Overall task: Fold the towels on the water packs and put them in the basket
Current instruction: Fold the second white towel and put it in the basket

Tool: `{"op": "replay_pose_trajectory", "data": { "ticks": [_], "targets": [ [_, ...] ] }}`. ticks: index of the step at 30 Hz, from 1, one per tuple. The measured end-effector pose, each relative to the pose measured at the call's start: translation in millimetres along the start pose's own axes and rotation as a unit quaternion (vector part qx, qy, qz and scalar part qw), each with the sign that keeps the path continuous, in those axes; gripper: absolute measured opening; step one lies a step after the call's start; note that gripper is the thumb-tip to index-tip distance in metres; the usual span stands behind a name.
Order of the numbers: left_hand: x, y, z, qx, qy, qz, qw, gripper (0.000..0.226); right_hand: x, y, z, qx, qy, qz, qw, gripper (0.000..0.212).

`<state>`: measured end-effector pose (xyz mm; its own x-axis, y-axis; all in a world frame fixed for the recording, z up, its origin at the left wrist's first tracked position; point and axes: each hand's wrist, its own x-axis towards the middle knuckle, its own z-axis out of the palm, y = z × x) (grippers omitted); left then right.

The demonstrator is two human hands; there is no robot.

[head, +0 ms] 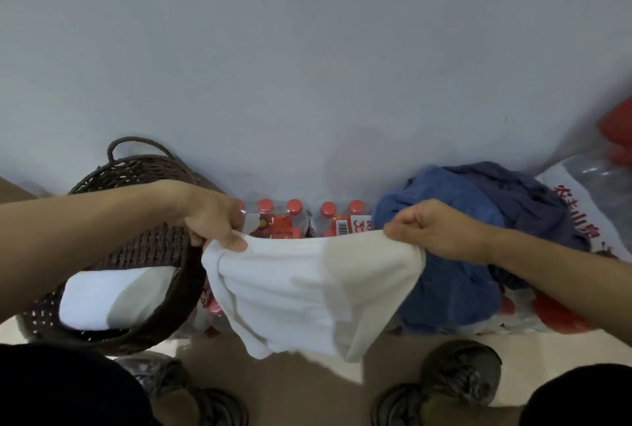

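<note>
Towel (307, 288) hangs from fingers (236, 244) pinching its 2 top corners.

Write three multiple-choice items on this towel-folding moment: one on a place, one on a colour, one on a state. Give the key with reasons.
1. Where does the wicker basket stand?
A. left of the water packs
B. right of them
C. on top of them

2. What colour are the crumpled towels on the right?
A. red
B. blue
C. green

3. How is the white towel held?
A. by the left hand alone
B. by the right hand alone
C. by both hands

Key: A, the basket sits left of the red-capped bottles; B, the heap is blue; C, each hand pinches an upper corner.
</note>
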<state>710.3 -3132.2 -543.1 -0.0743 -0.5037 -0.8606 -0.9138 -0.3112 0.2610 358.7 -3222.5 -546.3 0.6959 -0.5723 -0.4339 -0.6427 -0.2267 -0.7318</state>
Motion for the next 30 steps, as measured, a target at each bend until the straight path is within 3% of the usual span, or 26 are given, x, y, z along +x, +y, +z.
{"op": "replay_pose_trajectory", "data": {
  "ticks": [3,6,8,11,14,16,18,20,22,26,30],
  "targets": [
    [7,1,1,0.029,0.062,-0.029,0.997,0.021,4,3,-8,0.142,0.006,0.014,0.990,0.022],
    [10,-1,-1,-0.018,0.055,-0.004,0.998,0.020,6,7,-15,0.124,-0.047,0.041,0.990,0.018],
    [9,-3,0,-0.112,-0.004,0.051,0.992,0.017,4,12,-15,0.101,-0.111,0.073,0.986,0.018],
    [4,-9,4,-0.244,-0.138,0.098,0.955,0.012,1,19,-17,0.099,-0.223,0.130,0.961,0.026],
    [1,-14,2,-0.222,-0.245,0.065,0.942,0.018,2,20,-15,0.124,-0.325,0.200,0.916,0.029],
    [3,-14,2,-0.155,-0.251,0.033,0.955,0.023,4,20,-8,0.130,-0.336,0.233,0.903,0.033],
    [8,-11,5,-0.085,-0.191,0.014,0.978,0.027,9,23,0,0.126,-0.253,0.231,0.931,0.030],
    [17,-9,10,-0.065,-0.072,0.014,0.995,0.023,16,29,8,0.132,-0.092,0.203,0.966,0.021],
    [27,-9,13,-0.077,0.049,0.019,0.996,0.013,26,35,14,0.140,0.032,0.191,0.971,0.015],
    [43,-10,13,0.050,0.242,0.066,0.967,0.008,42,39,20,0.111,0.100,0.184,0.971,0.014],
    [61,-8,8,0.047,0.260,0.055,0.963,0.013,64,38,16,0.002,0.153,0.160,0.975,0.017]
  ]
}}
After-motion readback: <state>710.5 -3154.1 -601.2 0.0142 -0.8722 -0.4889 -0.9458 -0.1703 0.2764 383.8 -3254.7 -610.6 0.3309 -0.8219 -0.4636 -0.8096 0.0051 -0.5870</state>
